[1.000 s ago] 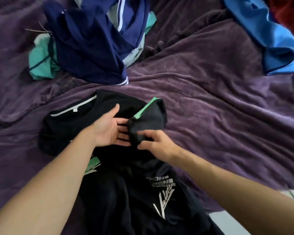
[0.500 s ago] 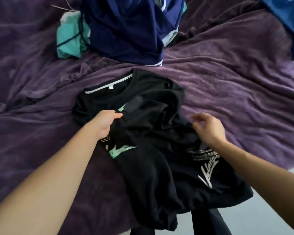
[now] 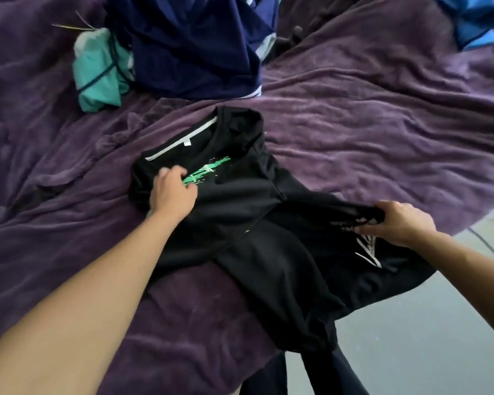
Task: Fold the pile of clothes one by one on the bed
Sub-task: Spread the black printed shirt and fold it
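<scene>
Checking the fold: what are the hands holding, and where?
Black T-shirt: left hand grips by the green print, right hand grips its bunched edge.

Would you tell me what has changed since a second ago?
The hands parted: the left hand moved toward the collar, holding the black shirt; the right hand gripped its printed side and pulled it rightward, spreading it. The clothes pile and purple blanket stayed.

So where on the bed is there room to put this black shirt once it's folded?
Bare blanket lies right of the black shirt, below the blue cloth. More lies left of the shirt, below the teal garment. The top middle is crowded with navy clothes.
</scene>
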`<state>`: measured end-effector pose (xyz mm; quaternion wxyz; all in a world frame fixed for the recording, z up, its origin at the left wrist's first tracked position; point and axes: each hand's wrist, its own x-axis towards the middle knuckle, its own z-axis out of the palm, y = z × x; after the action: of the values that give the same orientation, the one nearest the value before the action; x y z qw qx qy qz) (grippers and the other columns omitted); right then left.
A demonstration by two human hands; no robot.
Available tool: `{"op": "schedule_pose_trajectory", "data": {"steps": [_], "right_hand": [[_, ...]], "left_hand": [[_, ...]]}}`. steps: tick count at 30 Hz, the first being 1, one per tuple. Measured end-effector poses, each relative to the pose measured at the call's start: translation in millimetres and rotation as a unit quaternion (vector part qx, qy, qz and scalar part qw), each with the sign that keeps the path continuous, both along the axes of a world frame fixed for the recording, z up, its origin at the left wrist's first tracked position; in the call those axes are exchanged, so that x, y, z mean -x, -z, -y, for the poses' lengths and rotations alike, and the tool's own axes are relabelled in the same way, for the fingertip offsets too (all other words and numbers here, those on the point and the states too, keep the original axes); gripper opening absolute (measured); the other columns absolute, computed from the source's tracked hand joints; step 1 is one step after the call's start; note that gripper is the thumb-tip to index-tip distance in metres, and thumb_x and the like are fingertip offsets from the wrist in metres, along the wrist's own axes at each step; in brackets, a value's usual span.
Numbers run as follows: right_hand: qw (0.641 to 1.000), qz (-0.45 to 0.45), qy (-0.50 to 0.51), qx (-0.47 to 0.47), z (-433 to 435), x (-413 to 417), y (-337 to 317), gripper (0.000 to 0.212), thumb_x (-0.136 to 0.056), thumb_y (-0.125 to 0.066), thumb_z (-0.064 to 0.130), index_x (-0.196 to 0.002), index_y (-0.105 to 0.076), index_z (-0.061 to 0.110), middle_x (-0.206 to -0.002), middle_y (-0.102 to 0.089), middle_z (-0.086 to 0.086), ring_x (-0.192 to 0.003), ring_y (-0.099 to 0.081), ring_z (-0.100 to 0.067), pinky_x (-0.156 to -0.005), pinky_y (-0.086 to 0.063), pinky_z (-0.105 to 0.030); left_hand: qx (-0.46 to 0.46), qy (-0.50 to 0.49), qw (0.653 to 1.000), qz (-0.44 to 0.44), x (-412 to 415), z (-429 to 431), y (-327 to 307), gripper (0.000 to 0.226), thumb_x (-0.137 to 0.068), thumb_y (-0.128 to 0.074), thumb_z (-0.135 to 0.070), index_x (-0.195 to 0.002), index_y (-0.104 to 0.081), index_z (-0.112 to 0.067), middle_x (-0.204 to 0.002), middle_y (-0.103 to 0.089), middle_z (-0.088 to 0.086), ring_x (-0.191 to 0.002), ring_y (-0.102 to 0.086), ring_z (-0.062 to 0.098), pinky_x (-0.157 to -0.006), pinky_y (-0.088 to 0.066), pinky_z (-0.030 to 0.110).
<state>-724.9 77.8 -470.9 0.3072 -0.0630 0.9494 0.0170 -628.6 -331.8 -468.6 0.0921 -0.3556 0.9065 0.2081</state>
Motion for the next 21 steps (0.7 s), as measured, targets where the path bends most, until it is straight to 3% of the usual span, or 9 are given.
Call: {"op": "schedule_pose_trajectory", "data": {"steps": [4, 6, 8, 11, 15, 19, 21], "right_hand": [[0.996, -0.082, 0.025, 0.017, -49.5, -23.9, 0.9, 0.034, -0.074, -0.071, 0.05, -0.097, -0.062, 0.027, -0.099, -0.07, -0.001, -0.093, -0.064, -0.029, -0.068, -0.049, -0.035], [0.985, -0.155, 0.007, 0.074, -61.6, -45.1, 0.9, 0.021, -0.075, -0.07, 0.031, -0.09, -0.059, 0.021, -0.093, -0.068, -0.002, -0.082, -0.065, -0.033, -0.063, -0.051, -0.038], [0.967, -0.21, -0.042, 0.14, -60.2, -75.7, -1.7, 0.015, -0.074, -0.063, 0.021, -0.084, -0.052, 0.018, -0.084, -0.061, -0.004, -0.067, -0.063, -0.035, -0.052, -0.049, -0.038], [0.958, -0.197, -0.102, 0.182, -51.0, -123.7, 2.0, 0.013, -0.073, -0.046, 0.025, -0.085, -0.046, 0.021, -0.076, -0.054, -0.002, -0.054, -0.058, -0.033, -0.039, -0.045, -0.036], [0.968, -0.053, -0.117, 0.215, -39.2, -165.6, 15.0, 0.024, -0.079, -0.047, 0.038, -0.099, -0.055, 0.029, -0.082, -0.06, 0.008, -0.062, -0.063, -0.022, -0.048, -0.049, -0.03], [0.947, -0.117, -0.108, 0.279, -11.0, -159.1, 11.4, 0.021, -0.085, -0.05, 0.037, -0.091, -0.067, 0.028, -0.075, -0.062, 0.011, -0.063, -0.062, -0.011, -0.045, -0.045, -0.023], [0.951, -0.131, -0.086, 0.268, 2.2, -146.0, 12.8, 0.025, -0.084, -0.047, 0.037, -0.095, -0.068, 0.028, -0.08, -0.063, 0.01, -0.071, -0.064, -0.014, -0.049, -0.048, -0.026]], "left_hand": [[-0.069, 0.057, 0.995, -0.052, 81.4, -47.9, 16.0, 0.055, -0.088, -0.061, -0.03, -0.139, -0.042, -0.02, -0.14, -0.042, 0.012, -0.129, -0.04, 0.032, -0.104, -0.036, 0.042], [-0.097, 0.065, 0.993, -0.016, 108.2, -62.2, 30.9, 0.072, -0.086, -0.065, -0.037, -0.147, -0.029, -0.022, -0.148, -0.036, 0.011, -0.134, -0.035, 0.033, -0.11, -0.031, 0.044], [-0.108, 0.045, 0.993, 0.034, 124.4, -71.1, 48.7, 0.076, -0.082, -0.069, -0.041, -0.145, -0.032, -0.021, -0.148, -0.037, 0.012, -0.134, -0.036, 0.034, -0.112, -0.028, 0.045], [-0.063, -0.055, 0.996, 0.012, 140.3, -64.1, 59.4, 0.052, -0.08, -0.069, -0.033, -0.129, -0.054, -0.022, -0.135, -0.052, 0.013, -0.123, -0.049, 0.035, -0.11, -0.034, 0.044], [-0.014, -0.086, 0.996, -0.011, 155.1, -49.0, 48.2, 0.046, -0.084, -0.064, -0.03, -0.128, -0.055, -0.021, -0.135, -0.053, 0.012, -0.124, -0.049, 0.034, -0.109, -0.035, 0.045], [0.102, 0.018, 0.995, 0.003, 117.1, -50.8, 36.2, 0.056, -0.089, -0.059, -0.042, -0.136, -0.043, -0.014, -0.14, -0.039, 0.019, -0.13, -0.034, 0.038, -0.105, -0.029, 0.053], [0.123, 0.007, 0.992, -0.02, 79.7, -40.2, 36.0, 0.057, -0.092, -0.053, -0.044, -0.136, -0.041, -0.011, -0.14, -0.038, 0.021, -0.129, -0.034, 0.04, -0.102, -0.029, 0.054]]}}
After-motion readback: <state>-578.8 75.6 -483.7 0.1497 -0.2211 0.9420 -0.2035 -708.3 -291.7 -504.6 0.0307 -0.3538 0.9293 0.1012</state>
